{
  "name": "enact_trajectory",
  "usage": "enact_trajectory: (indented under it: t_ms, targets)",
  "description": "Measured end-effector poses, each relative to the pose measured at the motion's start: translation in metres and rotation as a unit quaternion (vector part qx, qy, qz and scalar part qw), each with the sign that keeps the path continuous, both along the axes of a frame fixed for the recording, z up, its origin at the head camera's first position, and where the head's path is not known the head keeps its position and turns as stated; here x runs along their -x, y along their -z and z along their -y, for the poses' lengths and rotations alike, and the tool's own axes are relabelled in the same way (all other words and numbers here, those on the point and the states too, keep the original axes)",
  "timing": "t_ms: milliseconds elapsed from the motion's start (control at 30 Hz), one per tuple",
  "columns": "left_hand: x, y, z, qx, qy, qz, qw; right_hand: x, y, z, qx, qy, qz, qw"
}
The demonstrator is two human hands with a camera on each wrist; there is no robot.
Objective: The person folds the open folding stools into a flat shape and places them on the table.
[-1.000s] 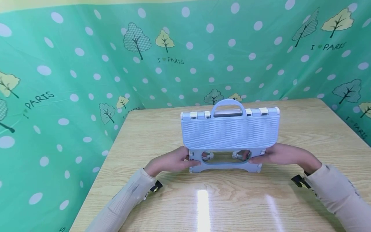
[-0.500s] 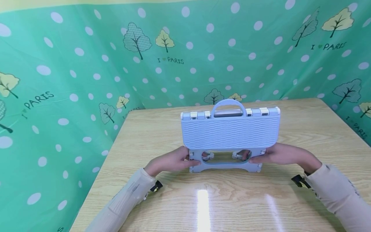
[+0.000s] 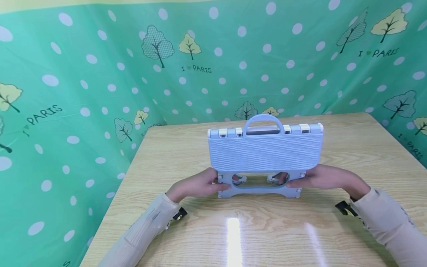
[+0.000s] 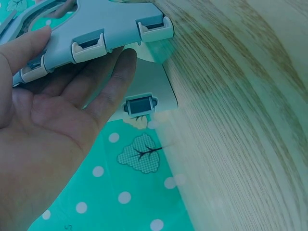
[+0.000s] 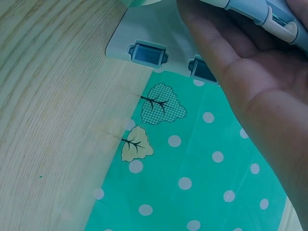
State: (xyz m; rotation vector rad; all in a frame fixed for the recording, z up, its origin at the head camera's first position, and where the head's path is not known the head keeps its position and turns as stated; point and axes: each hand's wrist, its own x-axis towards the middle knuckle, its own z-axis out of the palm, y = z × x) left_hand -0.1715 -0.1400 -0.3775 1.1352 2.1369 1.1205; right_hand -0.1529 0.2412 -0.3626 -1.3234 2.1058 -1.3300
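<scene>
Head view: two hands, left hand (image 3: 200, 183) and right hand (image 3: 321, 177), grip a blue stool (image 3: 265, 152) held upright over the middle of the table (image 3: 166, 148).
Each hand pinches one end of the lower panel (image 3: 260, 191), thumb in front and fingers behind; the right thumb reaches the edge of the panel's opening. Above it, the textured seat panel (image 3: 230, 152) faces the person, with an arched handle (image 3: 263, 118) on top and white hinges (image 3: 305, 128) along the upper edge. Whether the stool's bottom edge touches the table, I cannot tell. Behind the table hangs a green dotted cloth (image 3: 213, 44) printed with trees.
</scene>
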Motion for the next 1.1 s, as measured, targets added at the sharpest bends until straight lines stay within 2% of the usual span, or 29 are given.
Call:
enact_trajectory:
  t_ms: [167, 400, 1100]
  targets:
    - [0.0007, 0.0003, -0.0002, -0.003, 0.004, -0.002, 1.0, 0.0, -0.0008, 0.0003, -0.007, 0.006, -0.012, 1.0]
    - [0.0005, -0.0011, -0.0001, -0.003, 0.006, -0.003, 1.0, -0.0003, -0.0001, -0.0005, -0.002, 0.001, 0.002, 1.0]
    - [0.0038, 0.0018, 0.0006, -0.006, 0.012, -0.004, 0.9999, 0.0013, 0.0016, -0.0011, -0.001, 0.001, -0.003, 1.0]
